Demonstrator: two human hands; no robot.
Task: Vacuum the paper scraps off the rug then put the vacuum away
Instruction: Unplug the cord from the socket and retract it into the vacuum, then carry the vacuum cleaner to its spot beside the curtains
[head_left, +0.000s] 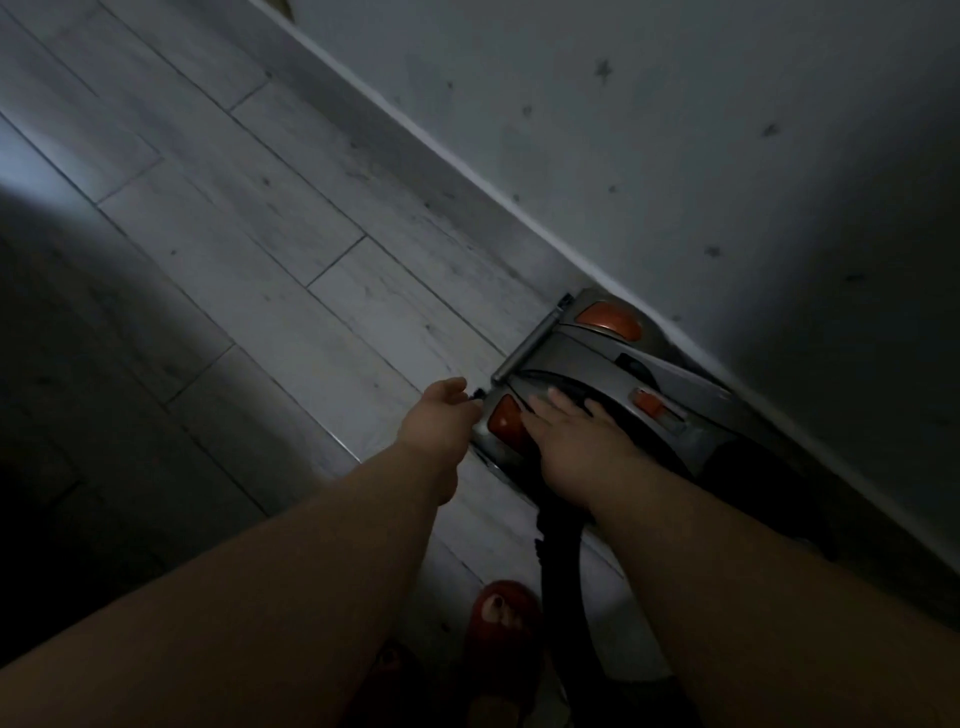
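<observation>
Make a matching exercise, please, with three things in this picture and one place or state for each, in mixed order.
Things:
1. right hand
2. left hand
3. vacuum

Places or states:
A. stands on the floor against the wall
B. lies flat on top of the vacuum
C. closed around something small and dark at the vacuum's end

Pairs: 1-B, 2-C, 3-A
</observation>
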